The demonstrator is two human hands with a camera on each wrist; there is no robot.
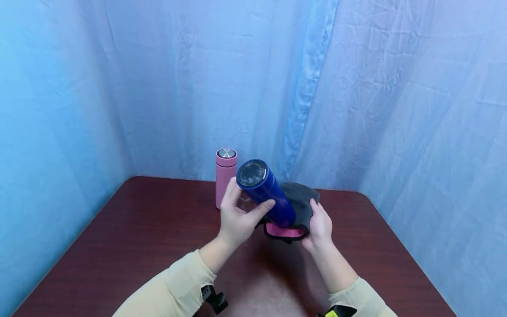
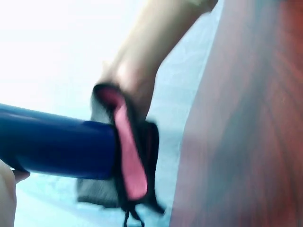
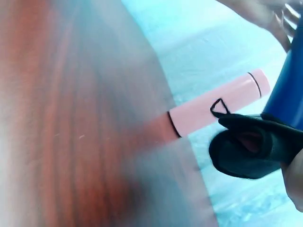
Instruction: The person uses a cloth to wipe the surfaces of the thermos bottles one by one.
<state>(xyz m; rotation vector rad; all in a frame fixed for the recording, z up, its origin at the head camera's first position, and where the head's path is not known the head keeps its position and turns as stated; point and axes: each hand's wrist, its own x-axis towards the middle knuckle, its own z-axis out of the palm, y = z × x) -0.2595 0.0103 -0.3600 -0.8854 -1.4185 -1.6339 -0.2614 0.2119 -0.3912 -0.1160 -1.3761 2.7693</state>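
My left hand (image 1: 239,215) grips a blue thermos flask (image 1: 269,191), thumb along its near side and fingers behind it. The flask tilts, its dark round end up toward the head camera and its other end down to the right. That lower end overlaps a dark grey fabric pouch (image 1: 303,202) with pink lining, right at the pouch's mouth. My right hand (image 1: 320,226) holds the pouch by its right side. In the left wrist view the flask (image 2: 57,142) lies against the pouch's black rim, and a thin cord (image 2: 134,218) dangles below.
A pink thermos flask (image 1: 225,180) with a silver-topped lid stands upright on the dark red wooden table (image 1: 170,220), behind my left hand. Light blue curtains (image 1: 222,88) hang around the table's back and sides.
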